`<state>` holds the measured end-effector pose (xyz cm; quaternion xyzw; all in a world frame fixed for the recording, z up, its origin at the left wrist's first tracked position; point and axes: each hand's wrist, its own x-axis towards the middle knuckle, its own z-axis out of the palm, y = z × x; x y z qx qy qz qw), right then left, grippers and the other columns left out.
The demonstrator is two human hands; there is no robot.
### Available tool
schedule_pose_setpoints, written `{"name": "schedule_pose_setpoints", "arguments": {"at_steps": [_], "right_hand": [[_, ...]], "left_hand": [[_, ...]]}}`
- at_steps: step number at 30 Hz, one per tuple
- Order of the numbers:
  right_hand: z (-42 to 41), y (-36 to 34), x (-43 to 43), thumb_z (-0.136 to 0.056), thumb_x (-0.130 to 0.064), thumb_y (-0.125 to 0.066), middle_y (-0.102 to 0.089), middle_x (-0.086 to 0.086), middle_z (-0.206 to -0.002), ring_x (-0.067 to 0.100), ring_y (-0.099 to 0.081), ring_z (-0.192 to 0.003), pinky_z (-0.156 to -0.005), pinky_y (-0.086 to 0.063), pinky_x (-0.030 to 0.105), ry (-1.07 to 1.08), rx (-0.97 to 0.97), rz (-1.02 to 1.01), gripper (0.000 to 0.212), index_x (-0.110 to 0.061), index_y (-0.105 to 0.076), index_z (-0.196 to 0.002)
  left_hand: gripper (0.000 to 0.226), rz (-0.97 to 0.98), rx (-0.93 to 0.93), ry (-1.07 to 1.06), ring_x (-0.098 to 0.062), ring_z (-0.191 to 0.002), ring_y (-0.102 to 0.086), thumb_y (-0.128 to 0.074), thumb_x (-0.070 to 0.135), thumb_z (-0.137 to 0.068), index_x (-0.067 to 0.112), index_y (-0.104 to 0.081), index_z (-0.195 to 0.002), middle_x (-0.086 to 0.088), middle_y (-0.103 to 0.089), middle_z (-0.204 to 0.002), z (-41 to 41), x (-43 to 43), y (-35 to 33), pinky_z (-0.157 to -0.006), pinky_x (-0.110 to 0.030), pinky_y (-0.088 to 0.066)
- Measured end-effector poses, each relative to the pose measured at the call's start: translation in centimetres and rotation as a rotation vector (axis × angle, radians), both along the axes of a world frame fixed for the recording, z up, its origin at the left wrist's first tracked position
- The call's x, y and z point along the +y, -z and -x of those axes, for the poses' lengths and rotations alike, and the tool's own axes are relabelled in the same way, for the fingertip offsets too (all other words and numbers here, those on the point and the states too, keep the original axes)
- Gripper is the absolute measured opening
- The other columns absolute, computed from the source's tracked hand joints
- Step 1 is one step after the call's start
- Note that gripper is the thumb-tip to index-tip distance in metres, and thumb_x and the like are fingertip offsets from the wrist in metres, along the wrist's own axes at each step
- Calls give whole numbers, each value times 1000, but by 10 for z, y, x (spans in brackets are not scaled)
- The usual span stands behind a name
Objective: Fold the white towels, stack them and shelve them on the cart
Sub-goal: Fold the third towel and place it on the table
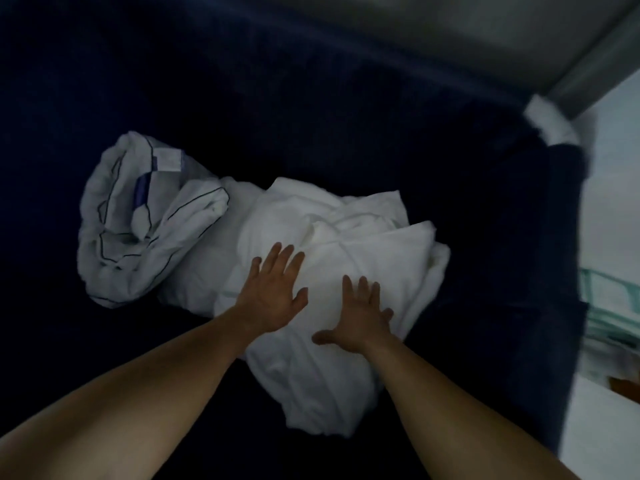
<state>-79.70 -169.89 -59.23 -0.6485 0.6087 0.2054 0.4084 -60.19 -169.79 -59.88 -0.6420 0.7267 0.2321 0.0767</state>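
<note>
A rumpled pile of white towels (332, 223) lies in the middle of a dark blue surface (311, 98). My left hand (273, 296) is spread flat with straight fingers over the pile's left part. My right hand (360, 313) is spread the same way over the pile's near right part, thumb stretched to the left. Both palms face down on or just above the cloth; contact is hard to judge in the blur. Neither hand holds anything.
A bunched white cloth with dark piping and a label (145, 216) lies to the left, touching the towels. A small white item (550, 123) sits at the surface's far right corner. Pale floor (616, 237) runs along the right edge.
</note>
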Motion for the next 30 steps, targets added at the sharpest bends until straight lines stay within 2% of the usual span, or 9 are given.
{"name": "schedule_pose_setpoints", "arguments": {"at_steps": [4, 7, 9, 12, 15, 20, 24, 27, 30], "right_hand": [[-17, 33, 23, -73, -56, -78, 37, 13, -155, 40, 21, -146, -114, -5, 66, -30, 115, 13, 138, -26, 32, -149], [-26, 34, 38, -94, -32, -61, 14, 19, -162, 38, -23, -142, -112, -33, 46, 30, 106, 84, 103, -22, 24, -152], [-28, 26, 39, -99, -25, -51, -5, 21, -160, 33, -41, -133, -107, -41, 38, 67, 51, 78, 85, -16, 12, -156], [-22, 0, 25, -96, -21, -54, -43, 12, -147, 25, -50, -126, -105, -42, 30, 169, -44, 0, 64, -15, -26, -153], [-8, -47, 2, -91, -24, -61, -56, 5, -138, 22, -56, -120, -94, -43, 22, 202, -99, -32, 53, -20, -48, -142], [18, -142, -26, -80, -24, -71, -67, 4, -113, 23, -63, -102, -88, -52, 33, 372, -261, 94, 41, -17, -63, -119], [46, -217, -33, -72, -18, -74, -67, 1, -101, 21, -65, -94, -80, -55, 34, 643, -489, 192, 41, -16, -65, -112], [67, -261, -27, -57, -24, -72, -69, 5, -98, 26, -67, -89, -76, -59, 40, 680, -588, 237, 49, -15, -67, -105], [92, -292, -9, -55, -26, -71, -69, 5, -100, 25, -66, -90, -71, -55, 34, 693, -636, 290, 52, -14, -68, -106]], "left_hand": [[97, -80, 74, 25, -23, -152, 6, -3, 70, -77, 19, -4, -158, -4, 3, -166, -10, 6, 38, -122, -49, -1], [97, -101, 138, 37, -26, -153, 3, -16, 73, -78, 18, -7, -158, -5, 5, -166, -13, 11, 46, -121, -53, -6], [98, -95, 189, 60, -28, -152, 0, -27, 72, -78, 20, -8, -158, -5, 3, -166, -13, 10, 40, -120, -56, -11], [103, -172, 227, 106, -20, -151, 10, -34, 77, -69, 36, 11, -152, 7, 13, -163, -12, 3, 16, -121, -54, -8], [111, -262, 293, 171, -13, -149, 15, -51, 78, -64, 53, 27, -139, 15, 16, -160, -11, -7, -21, -122, -51, -8], [134, -421, 576, 6, -3, -147, -11, -90, 53, -58, 60, 12, -145, 23, -8, -160, 13, -18, -97, -122, -32, -19], [119, -450, 811, -19, 3, -133, -31, -91, 12, -66, 48, -8, -142, 36, -30, -135, 61, -11, -164, -102, -13, -39], [103, -399, 965, -53, 2, -130, -42, -85, 5, -74, 42, -20, -145, 30, -43, -136, 91, -1, -204, -98, -18, -46], [46, -380, 1079, -177, -3, -110, -62, -62, 4, -89, 32, -52, -124, 15, -68, -114, 116, 15, -248, -81, -13, -51]]}}
